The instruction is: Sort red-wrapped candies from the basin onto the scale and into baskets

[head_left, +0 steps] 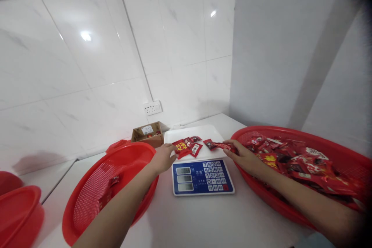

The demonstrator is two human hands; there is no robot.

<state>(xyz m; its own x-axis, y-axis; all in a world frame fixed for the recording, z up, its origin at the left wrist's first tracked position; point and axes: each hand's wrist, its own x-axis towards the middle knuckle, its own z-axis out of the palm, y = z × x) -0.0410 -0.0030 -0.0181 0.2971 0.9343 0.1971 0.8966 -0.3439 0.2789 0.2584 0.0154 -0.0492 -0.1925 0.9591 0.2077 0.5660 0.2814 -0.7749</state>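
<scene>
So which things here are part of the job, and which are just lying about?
Part of the job, it seems:
red packets on the scale
the scale itself
right basket, heaped with packets
left basket, holding a few

Probably just about:
cardboard box behind the scale's left side
red tubs, far left
wall socket

We find open room over the white tabletop (180, 221) before the scale (203, 180) and above its blue panel (199, 190), between the left hand (163, 157) and right hand (243, 158); beyond, red packets (183, 147) clutter the pan (188, 131). The left basket (67, 215) and right basket (290, 131) flank us with raised rims, forearms (293, 192) crossing both. A cardboard box (156, 140) and the tiled wall (180, 38) bound our reach behind.
</scene>
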